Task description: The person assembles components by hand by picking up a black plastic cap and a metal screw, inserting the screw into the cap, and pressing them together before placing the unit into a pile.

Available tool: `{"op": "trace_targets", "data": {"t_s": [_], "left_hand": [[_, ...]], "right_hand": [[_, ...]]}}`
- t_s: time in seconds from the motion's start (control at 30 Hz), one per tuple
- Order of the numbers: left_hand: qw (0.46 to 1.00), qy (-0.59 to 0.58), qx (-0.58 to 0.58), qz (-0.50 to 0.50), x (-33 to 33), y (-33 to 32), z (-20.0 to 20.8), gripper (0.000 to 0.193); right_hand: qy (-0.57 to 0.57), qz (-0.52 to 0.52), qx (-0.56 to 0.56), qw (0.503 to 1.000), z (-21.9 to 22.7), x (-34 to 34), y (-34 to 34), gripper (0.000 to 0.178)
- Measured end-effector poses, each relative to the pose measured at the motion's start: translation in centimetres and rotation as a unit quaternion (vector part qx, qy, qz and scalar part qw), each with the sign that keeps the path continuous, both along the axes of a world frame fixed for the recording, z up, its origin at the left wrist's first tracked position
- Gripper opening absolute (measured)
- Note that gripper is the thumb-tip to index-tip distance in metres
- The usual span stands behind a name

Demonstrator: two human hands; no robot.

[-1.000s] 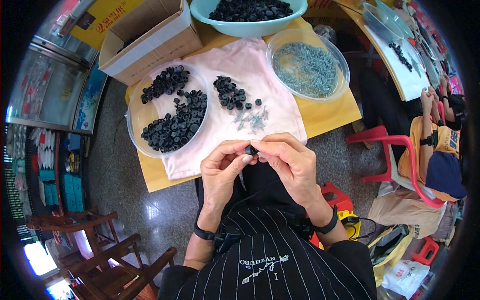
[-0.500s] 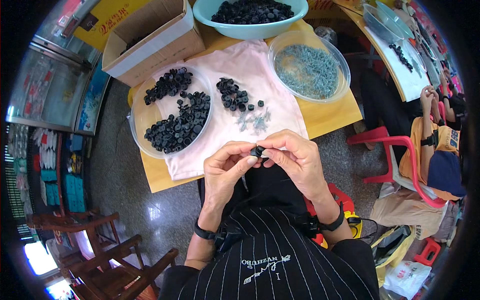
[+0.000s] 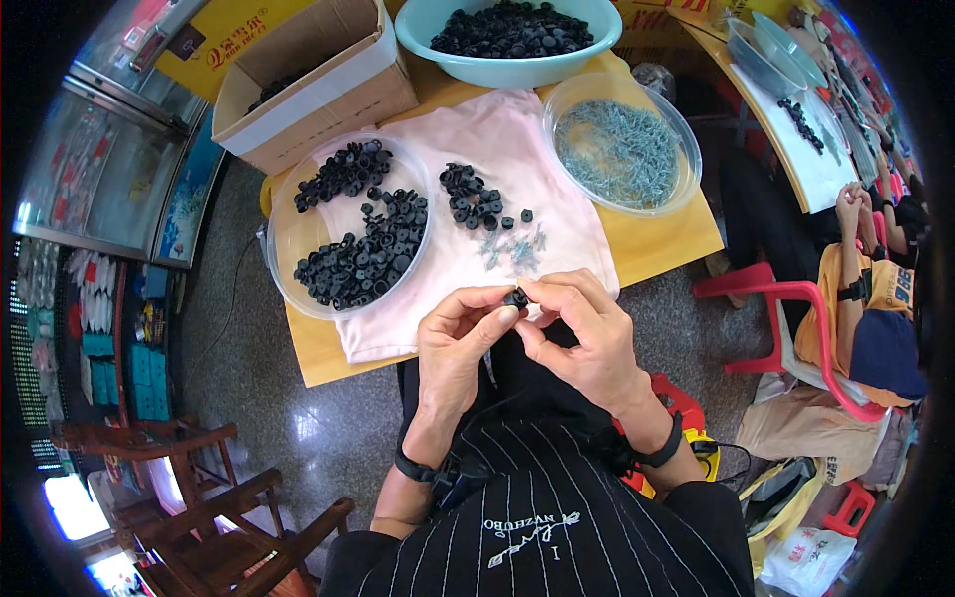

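Between its thumb and forefinger my left hand (image 3: 464,333) pinches a small round black plastic knob (image 3: 515,298). My right hand (image 3: 582,333) meets the knob from the other side, its fingers bent and the forefinger tip against it, while the thumb sits lower and apart. Just beyond, on the pink cloth (image 3: 408,338), lie a few thin grey screws (image 3: 513,249) and a loose group of black knobs (image 3: 468,194). A clear round tub (image 3: 428,234) at the left holds two heaps of knobs. Another clear tub (image 3: 693,164) at the right holds many grey screws.
A cardboard box (image 3: 328,114) and a light blue basin (image 3: 497,70) of black parts stand at the table's far side. To the right, a person in an orange vest (image 3: 846,289) sits by a red chair (image 3: 761,284) and another table. Wooden chairs (image 3: 239,517) stand lower left.
My right thumb has come away from the black knob and dropped lower, with the forefinger still against it. My left hand keeps its pinch. The whole view has shifted slightly.
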State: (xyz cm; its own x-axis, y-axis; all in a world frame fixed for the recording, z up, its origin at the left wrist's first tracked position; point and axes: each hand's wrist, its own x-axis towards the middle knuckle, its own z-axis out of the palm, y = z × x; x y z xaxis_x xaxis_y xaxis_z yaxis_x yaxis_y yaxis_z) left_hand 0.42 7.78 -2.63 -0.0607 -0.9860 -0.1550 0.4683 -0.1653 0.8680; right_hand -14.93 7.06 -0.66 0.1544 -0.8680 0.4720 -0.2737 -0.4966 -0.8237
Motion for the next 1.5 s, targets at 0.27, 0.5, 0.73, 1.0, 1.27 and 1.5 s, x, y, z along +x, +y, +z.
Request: {"op": "trace_targets", "data": {"t_s": [0.27,0.5,0.73,1.0,1.27,1.5], "left_hand": [[0.998,0.061,0.033,-0.010,0.2,0.2,-0.9,0.016],[0.993,0.100,0.053,0.012,-0.5,0.4,-1.0,0.015],[0.991,0.115,0.071,0.024,-0.6,0.5,-1.3,0.015],[0.992,0.115,0.042,0.015,-0.9,0.0,-0.7,0.013],[0.986,0.153,0.063,-0.028,-0.1,-0.4,-0.8,0.011],[0.980,0.180,0.074,-0.037,-0.2,-0.3,-1.9,0.009]], "right_hand": [[0.036,-0.011,-0.045,0.998,-1.2,0.0,-0.6,0.040],[0.030,-0.016,-0.039,0.999,-1.6,0.2,-0.8,0.037],[0.059,-0.027,-0.085,0.994,-1.6,0.3,-1.1,0.036],[0.042,-0.030,-0.052,0.997,-1.3,0.1,-1.1,0.036],[0.075,0.008,-0.092,0.993,-1.0,-0.4,-2.1,0.034],[0.075,-0.023,-0.125,0.989,-1.5,0.1,-1.7,0.029]]}}
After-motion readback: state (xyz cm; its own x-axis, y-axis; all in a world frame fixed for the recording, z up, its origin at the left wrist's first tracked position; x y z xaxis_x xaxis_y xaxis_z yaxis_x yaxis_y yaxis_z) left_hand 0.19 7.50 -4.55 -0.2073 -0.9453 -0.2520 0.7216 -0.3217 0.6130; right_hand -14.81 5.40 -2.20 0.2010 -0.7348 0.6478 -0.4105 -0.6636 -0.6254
